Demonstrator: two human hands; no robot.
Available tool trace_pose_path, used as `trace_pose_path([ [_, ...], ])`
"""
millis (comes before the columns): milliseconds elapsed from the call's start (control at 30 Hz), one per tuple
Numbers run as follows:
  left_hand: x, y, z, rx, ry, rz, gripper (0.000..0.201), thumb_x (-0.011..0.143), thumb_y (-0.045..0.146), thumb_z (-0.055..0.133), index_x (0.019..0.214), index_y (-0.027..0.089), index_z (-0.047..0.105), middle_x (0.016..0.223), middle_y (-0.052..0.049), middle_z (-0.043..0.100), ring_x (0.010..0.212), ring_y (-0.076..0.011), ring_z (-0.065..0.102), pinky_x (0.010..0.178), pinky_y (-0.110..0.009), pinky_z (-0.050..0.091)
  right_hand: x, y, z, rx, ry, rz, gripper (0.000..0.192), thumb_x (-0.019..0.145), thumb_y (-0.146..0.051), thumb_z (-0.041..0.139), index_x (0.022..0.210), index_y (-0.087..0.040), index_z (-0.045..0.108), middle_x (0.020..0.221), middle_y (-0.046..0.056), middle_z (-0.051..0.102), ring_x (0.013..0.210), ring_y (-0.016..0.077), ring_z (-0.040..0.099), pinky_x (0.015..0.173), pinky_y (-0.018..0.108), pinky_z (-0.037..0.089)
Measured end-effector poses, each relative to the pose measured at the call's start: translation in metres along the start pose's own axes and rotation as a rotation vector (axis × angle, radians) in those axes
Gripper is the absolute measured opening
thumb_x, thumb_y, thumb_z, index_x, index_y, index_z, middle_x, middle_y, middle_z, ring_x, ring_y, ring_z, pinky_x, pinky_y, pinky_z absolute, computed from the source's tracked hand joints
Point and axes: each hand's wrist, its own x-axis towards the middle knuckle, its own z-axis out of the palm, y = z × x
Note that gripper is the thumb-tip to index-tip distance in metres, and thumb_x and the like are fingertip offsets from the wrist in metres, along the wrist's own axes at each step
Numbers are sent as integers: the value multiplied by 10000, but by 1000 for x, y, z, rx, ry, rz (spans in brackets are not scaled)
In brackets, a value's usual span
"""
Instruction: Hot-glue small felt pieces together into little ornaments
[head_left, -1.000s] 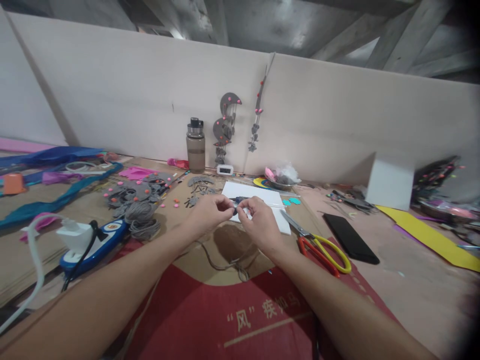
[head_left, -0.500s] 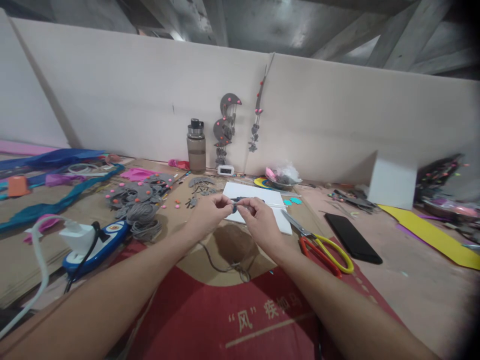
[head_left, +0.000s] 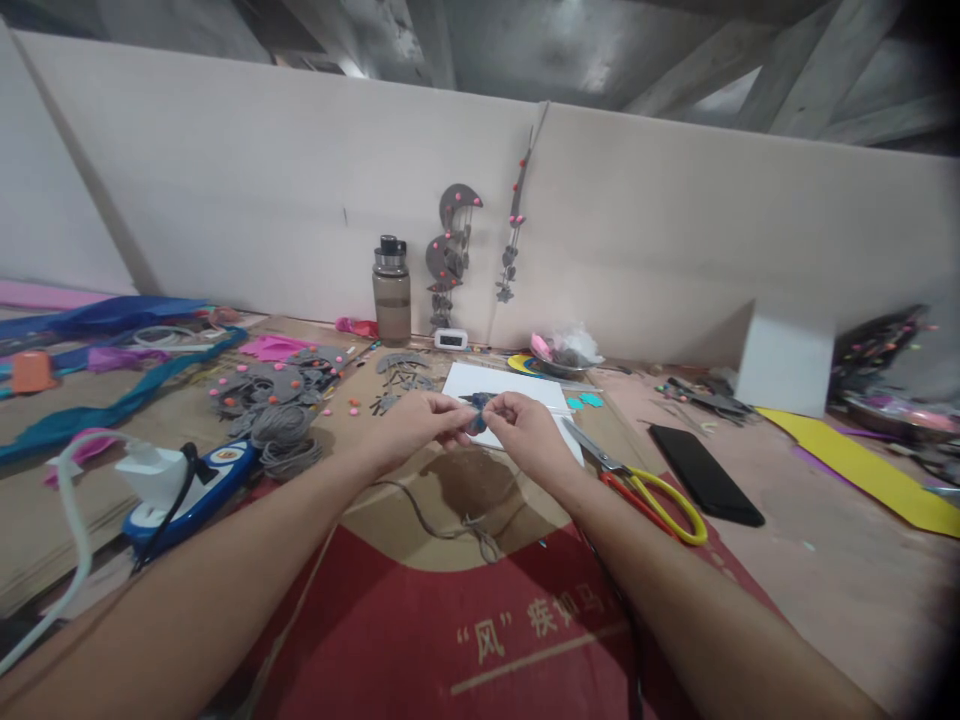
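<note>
One partly cardboard-covered table [head_left: 840,570], pale partition [head_left: 262,180] behind; mid-frame, our left hand [head_left: 412,430] and right hand [head_left: 525,435] pinch, nearly closed, a small bluish piece [head_left: 478,411]; we cannot tell its direction or long axis.

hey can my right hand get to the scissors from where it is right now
Probably yes: the scissors lie just right of the right hand, with nothing covering the yellow handle. The hand is pinching a small bluish piece, though, and may need to let go first.

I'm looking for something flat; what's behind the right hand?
A white board, partly visible beyond the right hand. Whatever lies directly behind the hand is covered.
</note>
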Motion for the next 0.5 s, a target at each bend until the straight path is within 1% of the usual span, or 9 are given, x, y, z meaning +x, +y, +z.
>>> trace_pose_path([
  [100,-2,2,3,32,37,-25,317,699,373,652,917,144,670,683,-75,680,609,-148,612,547,-240,459,-2,-3,0,-121,10,-74,109,778,-240,518,751,-193,612,765,23,601,707,151,503,657,279,366],
  [133,-3,3,4,45,51,-24,317,688,355,658,928,148,666,676,-72,680,608,-153,618,530,-236,458,-3,-4,0,-160,13,-98,102,782,-234,520,762,-195,612,792,31,602,730,158,506,672,287,369],
  [167,-4,5,6,69,64,-18,299,683,340,657,911,147,669,667,-70,678,599,-154,618,515,-233,455,-4,-5,1,-195,13,-119,95,785,-226,521,773,-196,610,813,39,601,751,164,509,684,293,370],
  [267,-7,8,9,206,100,22,193,685,315,627,754,142,680,618,-60,663,548,-141,597,489,-222,442,-7,-9,1,-262,6,-164,74,790,-201,523,792,-195,597,842,53,596,784,176,510,699,302,369],
  [333,-7,10,10,292,140,47,175,691,306,605,703,145,674,589,-47,650,527,-136,586,477,-217,426,-8,-9,3,-269,9,-176,75,801,-199,516,789,-194,589,841,54,589,786,178,505,700,305,366],
  [400,-7,11,11,337,192,67,167,696,292,584,700,148,668,579,-35,641,527,-135,582,478,-216,414,-10,-10,5,-242,18,-177,88,819,-208,497,821,-196,585,838,52,578,779,176,499,699,307,365],
  [500,-7,12,10,337,283,108,144,700,253,555,683,151,654,584,-20,627,541,-123,567,497,-213,402,-13,-11,9,-145,28,-154,148,837,-223,476,959,-197,553,830,42,558,759,173,493,682,305,371],
])
